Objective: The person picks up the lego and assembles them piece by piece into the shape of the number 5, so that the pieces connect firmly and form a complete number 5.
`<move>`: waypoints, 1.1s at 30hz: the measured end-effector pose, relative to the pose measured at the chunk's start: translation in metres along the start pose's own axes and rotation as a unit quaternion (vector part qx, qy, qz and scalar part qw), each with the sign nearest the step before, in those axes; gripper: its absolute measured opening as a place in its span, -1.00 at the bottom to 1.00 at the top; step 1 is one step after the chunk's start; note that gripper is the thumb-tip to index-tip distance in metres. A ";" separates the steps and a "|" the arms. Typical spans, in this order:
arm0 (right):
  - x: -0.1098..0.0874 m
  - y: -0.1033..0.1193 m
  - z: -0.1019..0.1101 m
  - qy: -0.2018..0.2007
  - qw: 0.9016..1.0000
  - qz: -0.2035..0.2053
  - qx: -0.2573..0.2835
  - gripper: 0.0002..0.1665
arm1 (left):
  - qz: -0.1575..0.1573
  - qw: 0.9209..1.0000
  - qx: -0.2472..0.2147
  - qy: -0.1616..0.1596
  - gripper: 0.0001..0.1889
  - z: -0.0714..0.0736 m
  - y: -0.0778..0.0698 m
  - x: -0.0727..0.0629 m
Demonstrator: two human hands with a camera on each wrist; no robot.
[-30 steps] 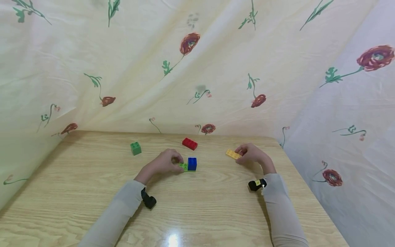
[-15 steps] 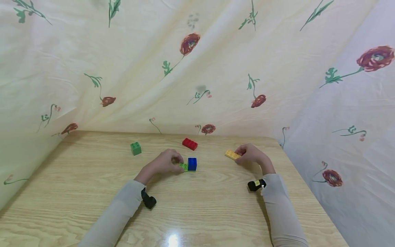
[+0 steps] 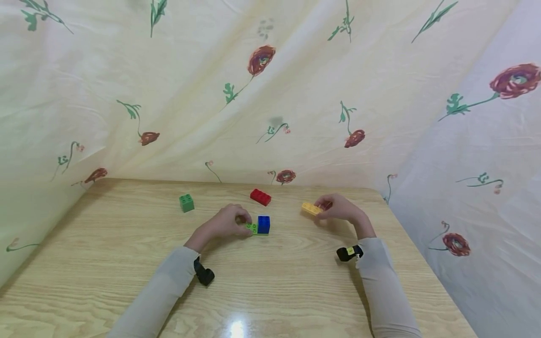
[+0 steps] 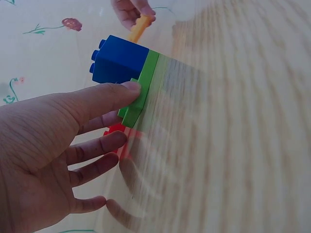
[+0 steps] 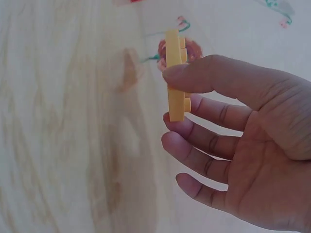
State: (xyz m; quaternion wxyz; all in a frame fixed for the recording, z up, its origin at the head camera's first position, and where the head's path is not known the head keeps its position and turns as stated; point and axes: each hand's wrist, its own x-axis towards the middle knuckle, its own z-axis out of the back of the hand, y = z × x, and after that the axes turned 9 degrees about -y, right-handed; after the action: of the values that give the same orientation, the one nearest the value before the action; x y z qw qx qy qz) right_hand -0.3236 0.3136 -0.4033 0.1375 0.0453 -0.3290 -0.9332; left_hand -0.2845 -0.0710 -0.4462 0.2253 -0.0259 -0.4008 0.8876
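Note:
My left hand (image 3: 228, 221) pinches the near end of a flat light-green brick (image 4: 146, 85) between thumb and fingers, low at the tabletop. On the other end of that green brick sits a taller blue brick (image 3: 264, 224), its studs facing up. Over on the right, my right hand (image 3: 340, 209) holds a thin yellow brick (image 5: 174, 99) by its edges, thumb on one side and fingers on the other. In the right wrist view the yellow brick is raised off the table, its studs toward the palm.
A red brick (image 3: 260, 197) lies behind the blue one, near the table's back edge. Farther left stands a dark-green brick (image 3: 186, 203). A flowered cloth (image 3: 190, 117) hangs behind the wooden table (image 3: 270, 291) and along its sides.
My right hand has lifted the yellow brick off the table and shifted it a little to the left. The left hand and its bricks have stayed in place.

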 end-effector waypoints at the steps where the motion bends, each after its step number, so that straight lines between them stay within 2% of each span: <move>1: 0.000 0.003 0.000 -0.001 1.000 0.006 0.003 -0.59 | 0.000 1.000 0.000 0.000 -0.77 0.000 0.000 0.000; 9: -0.002 0.031 -0.003 -0.001 0.999 0.037 0.022 -0.58 | 0.003 1.000 0.000 0.001 -0.78 0.000 0.000 0.000; 17: -0.006 0.061 -0.011 -0.003 0.996 0.089 0.008 -0.58 | 0.006 1.000 -0.004 0.000 -0.77 0.000 0.000 0.000; 26: -0.007 0.083 -0.025 -0.014 0.992 0.128 0.003 -0.57 | 0.007 1.000 -0.001 0.000 -0.78 -0.001 0.000 0.001; 33: -0.009 0.096 -0.038 -0.027 0.988 0.147 0.024 -0.55 | 0.007 1.000 0.006 -0.001 -0.77 -0.001 0.000 0.002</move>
State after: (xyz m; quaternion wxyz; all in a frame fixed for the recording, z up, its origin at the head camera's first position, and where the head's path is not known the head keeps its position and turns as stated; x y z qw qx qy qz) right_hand -0.2868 0.2214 -0.3724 0.2634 -0.0251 -0.3580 -0.8954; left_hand -0.2863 -0.0697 -0.4470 0.2193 -0.0263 -0.3956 0.8915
